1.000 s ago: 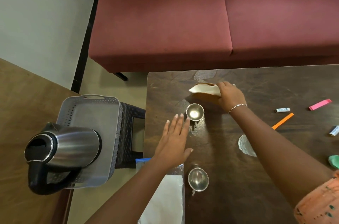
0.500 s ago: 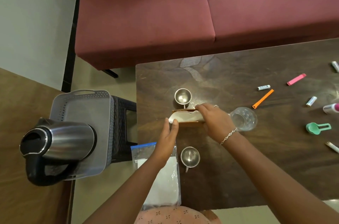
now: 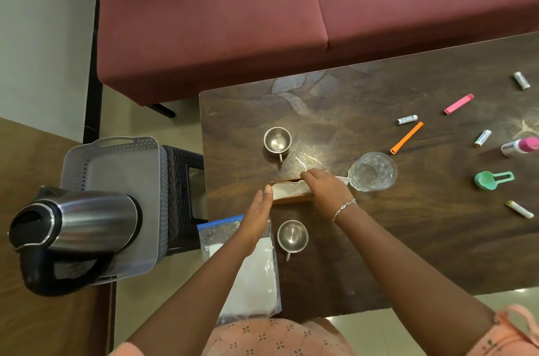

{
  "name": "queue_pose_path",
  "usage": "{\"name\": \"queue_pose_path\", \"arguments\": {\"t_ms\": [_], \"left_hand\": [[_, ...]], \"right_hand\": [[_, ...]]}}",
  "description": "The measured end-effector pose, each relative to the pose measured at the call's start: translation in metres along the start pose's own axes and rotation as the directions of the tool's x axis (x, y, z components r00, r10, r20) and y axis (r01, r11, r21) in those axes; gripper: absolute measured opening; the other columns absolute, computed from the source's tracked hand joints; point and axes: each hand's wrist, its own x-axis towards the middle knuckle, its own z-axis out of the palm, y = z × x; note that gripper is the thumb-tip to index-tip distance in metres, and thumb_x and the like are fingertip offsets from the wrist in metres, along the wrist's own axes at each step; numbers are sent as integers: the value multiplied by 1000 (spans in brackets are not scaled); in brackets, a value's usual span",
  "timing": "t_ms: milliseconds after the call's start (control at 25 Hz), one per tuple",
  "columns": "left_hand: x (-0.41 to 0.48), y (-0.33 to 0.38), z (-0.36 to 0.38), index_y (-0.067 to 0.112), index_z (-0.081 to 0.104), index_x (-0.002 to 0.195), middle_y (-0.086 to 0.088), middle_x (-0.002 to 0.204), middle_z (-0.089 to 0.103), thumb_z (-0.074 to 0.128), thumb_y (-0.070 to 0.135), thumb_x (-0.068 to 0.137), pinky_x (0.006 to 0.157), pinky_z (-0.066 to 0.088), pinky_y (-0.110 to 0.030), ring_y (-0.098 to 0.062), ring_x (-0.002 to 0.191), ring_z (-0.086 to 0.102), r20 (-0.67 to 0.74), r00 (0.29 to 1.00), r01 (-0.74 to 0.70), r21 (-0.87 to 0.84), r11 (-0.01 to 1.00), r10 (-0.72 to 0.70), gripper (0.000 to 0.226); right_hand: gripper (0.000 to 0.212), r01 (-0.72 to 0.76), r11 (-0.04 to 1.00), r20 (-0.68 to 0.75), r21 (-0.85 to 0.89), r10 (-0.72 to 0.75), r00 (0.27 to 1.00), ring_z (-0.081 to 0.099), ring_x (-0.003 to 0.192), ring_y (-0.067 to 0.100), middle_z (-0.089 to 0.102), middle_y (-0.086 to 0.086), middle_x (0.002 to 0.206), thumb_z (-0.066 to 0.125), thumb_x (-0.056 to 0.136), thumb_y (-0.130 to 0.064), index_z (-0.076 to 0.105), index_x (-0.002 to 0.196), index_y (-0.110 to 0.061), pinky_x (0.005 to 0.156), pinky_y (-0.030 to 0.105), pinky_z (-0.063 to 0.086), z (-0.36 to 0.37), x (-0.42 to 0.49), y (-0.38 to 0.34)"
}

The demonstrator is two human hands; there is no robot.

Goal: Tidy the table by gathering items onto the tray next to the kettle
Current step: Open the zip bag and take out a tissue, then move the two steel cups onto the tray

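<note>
Napkin holder, a narrow wooden rack packed with white paper, sits on the table a little left of the frame's middle, between two steel cups: one above it and one below it. A clear glass stands just beside its right end.

The right hand lies over the top of the holder with its fingers curled down round the rack and paper, gripping it from above. The left hand is flat, fingers straight, with the fingertips against the holder's left end. This looks like bracing: one hand clamps the loose napkins so they do not spill, and the other steadies the short end for a two-handed lift.

The holder's long axis runs left to right across the frame, nearly level, and its open top faces up at the camera, so the paper edges show. Its left end points toward the grey tray, which rests on a dark woven stool off the table's left edge, with the kettle overlapping the tray's lower part in this view. The bare upper part of the tray seems the likely spot to set the holder down, reached by moving it leftward along its own length.
</note>
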Motion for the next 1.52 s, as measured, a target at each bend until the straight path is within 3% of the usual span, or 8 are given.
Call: {"name": "queue_pose_path", "arguments": {"t_ms": [640, 840, 960, 1040, 1160, 1280, 1400, 1520], "left_hand": [[-7, -19, -10, 23, 17, 146, -3, 156, 19, 25, 58, 91, 112, 22, -42, -23, 142, 19, -71, 997, 37, 4, 999, -37, 66], [1, -15, -18, 16, 32, 141, -8, 149, 33, 49, 44, 90, 105, 33, -36, -23, 136, 33, -158, 987, -22, -25, 999, 18, 61], [9, -8, -21, 13, 46, 132, -11, 134, 50, 60, 30, 87, 91, 41, -30, -21, 122, 48, -170, 984, -53, -23, 998, 49, 51], [14, -4, -19, 9, 53, 126, -8, 115, 60, 62, 24, 86, 83, 43, -23, -15, 102, 56, -178, 982, -70, -34, 997, 63, 43], [25, 3, -12, 6, 58, 118, 2, 88, 60, 63, 16, 85, 63, 44, -13, -3, 79, 55, -159, 984, -86, -51, 995, 77, 35], [42, 9, -3, 2, 60, 109, 0, 81, 60, 65, 9, 83, 52, 46, -5, -7, 72, 55, -185, 981, -62, -36, 997, 54, 27], [62, 13, 7, 3, 62, 98, -11, 92, 63, 69, 12, 79, 83, 54, -32, -22, 84, 58, -305, 952, 15, -30, 999, -24, 22], [79, 23, 12, 8, 58, 89, -13, 94, 63, 73, 15, 77, 87, 51, -44, -25, 84, 56, -353, 933, 42, -79, 996, -68, 21]], "right_hand": [[51, 32, 998, 41, -45, -30, 999, 49, 111, 33, 45, 12, 131, 48, 79, 6, 38, 127, -9, 86, 42, 48, 13, 18, 3], [62, -43, 947, -181, 320, 105, 978, 39, 129, 27, 39, 13, 141, 61, 78, 0, 37, 135, -5, 105, 29, 32, 11, -15, -1], [38, -77, 675, -323, 734, 447, 834, 57, 93, 18, 60, 13, 108, 67, 73, 4, 61, 110, -4, 81, 6, 37, 26, -62, -19], [29, -145, 317, -123, 937, 689, 715, 56, 78, 12, 60, 13, 98, 67, 73, 9, 63, 98, -5, 70, 6, 44, 45, -86, -35], [29, -298, -94, 259, 950, 771, 582, 57, 83, 24, 59, 16, 96, 64, 71, 15, 60, 89, -8, 68, 19, 44, 82, -103, -60], [31, -487, -237, 504, 841, 670, 545, 56, 90, 27, 56, 18, 104, 71, 66, 8, 59, 89, -9, 76, 31, 46, 112, -98, -83], [24, -573, -287, 605, 767, 620, 500, 58, 89, 29, 58, 18, 107, 77, 66, -9, 59, 80, -15, 84, 38, 49, 124, -82, -92], [19, -547, -283, 577, 788, 649, 496, 50, 80, 24, 62, 18, 93, 71, 74, -16, 57, 62, -18, 78, 38, 45, 128, -72, -90]]}}
